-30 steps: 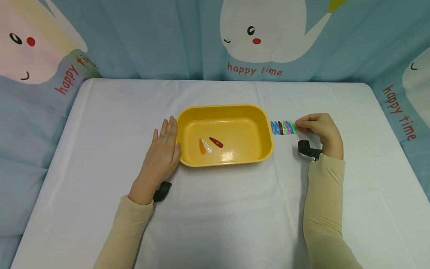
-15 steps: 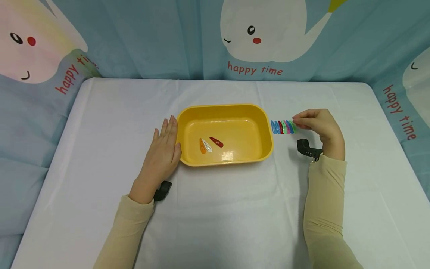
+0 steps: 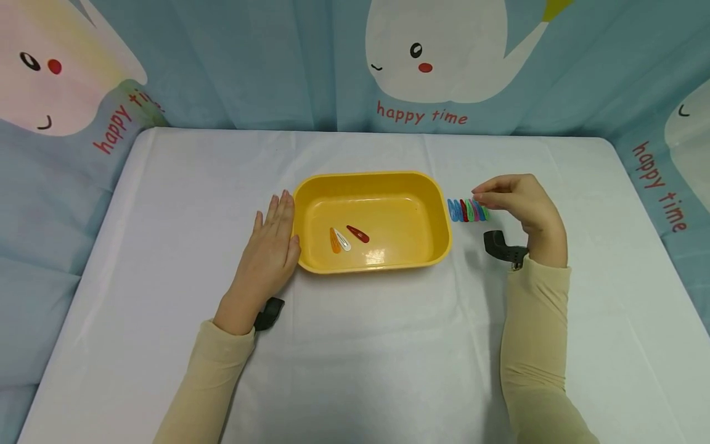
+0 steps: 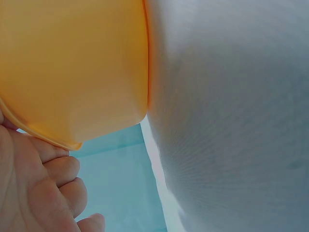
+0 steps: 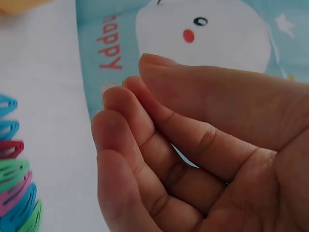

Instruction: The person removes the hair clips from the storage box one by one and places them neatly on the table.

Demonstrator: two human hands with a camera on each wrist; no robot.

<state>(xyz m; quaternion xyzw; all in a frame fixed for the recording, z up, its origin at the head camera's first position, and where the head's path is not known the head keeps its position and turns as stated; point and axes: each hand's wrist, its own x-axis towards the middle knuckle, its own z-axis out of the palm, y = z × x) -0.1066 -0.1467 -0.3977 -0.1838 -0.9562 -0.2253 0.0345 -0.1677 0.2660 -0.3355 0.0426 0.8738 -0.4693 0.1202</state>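
My left hand [image 3: 266, 253] lies with straight fingers along the left end of a yellow tray [image 3: 371, 266], touching its rim; in the left wrist view, its fingers and palm [image 4: 34, 183] are against the tray's edge. Inside the tray are an orange hair clip [image 3: 334, 241], a white hair clip [image 3: 342, 240] and a dark red hair clip [image 3: 357, 234]. Right of the tray runs a row of several coloured hair clips [image 3: 466, 210]. Over the right part of this row hovers my right hand [image 3: 524, 206], its fingers loosely bent, thumb near the fingertips; no clip shows in it.
A white cloth [image 3: 377, 345] covers the table. Behind it hangs a blue curtain [image 3: 249, 68] with whale prints. Black wrist cameras sit on the left wrist [image 3: 269, 313] and right wrist [image 3: 503, 248].
My right hand has lifted from the right end of the clip row and shifted left and away from me, above the row. The left hand and tray stay put.
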